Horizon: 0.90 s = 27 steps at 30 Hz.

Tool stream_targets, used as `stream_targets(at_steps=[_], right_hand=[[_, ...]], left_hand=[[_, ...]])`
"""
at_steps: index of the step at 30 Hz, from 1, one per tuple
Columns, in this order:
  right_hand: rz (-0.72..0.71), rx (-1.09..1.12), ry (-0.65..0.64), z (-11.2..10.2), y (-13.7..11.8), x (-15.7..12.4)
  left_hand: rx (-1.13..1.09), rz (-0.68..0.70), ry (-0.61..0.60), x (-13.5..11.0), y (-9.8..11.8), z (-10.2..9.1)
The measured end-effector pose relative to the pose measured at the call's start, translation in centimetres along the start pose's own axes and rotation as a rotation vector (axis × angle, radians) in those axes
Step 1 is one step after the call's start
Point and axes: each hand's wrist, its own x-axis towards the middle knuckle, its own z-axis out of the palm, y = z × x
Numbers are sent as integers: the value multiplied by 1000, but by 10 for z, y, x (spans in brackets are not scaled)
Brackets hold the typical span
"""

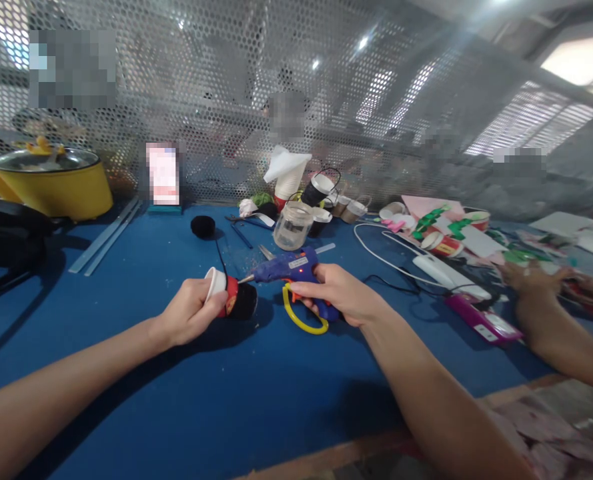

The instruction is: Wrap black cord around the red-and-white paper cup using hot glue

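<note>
My left hand (192, 308) is closed around a small paper cup (232, 298), tipped on its side with its white rim to the left. The cup's outside is red, and black yarn covers its base end. A black strand runs from it up towards a ball of black yarn (203, 227) on the table. In my right hand (343, 293) is a blue hot glue gun (281, 267) with a small red light. Its nozzle points left and is at the cup's side, near the edge of the black yarn. Yellow-handled scissors (303, 325) hang from the same hand.
Behind the hands stand a clear plastic jar (293, 227), stacked paper cups (289, 181) and a yellow electric pot (51, 183). Clear glue sticks (107, 235) lie left. At right are a purple power strip (483, 321), a white cable (363, 250) and another person's hands (533, 283).
</note>
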Motion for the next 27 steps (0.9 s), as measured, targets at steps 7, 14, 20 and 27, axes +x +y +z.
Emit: stream_targets(at_steps=[7, 14, 20, 27], right_hand=[[-1, 134, -67, -4, -2, -3], [-131, 246, 239, -20, -18, 14], [-70, 178, 353, -52, -33, 56], [110, 132, 355, -74, -39, 93]], left_hand=[[-39, -61, 40, -1, -5, 3], [5, 81, 20, -2, -2, 1], [9, 126, 12, -4, -3, 2], [-2, 193, 24, -3, -4, 3]])
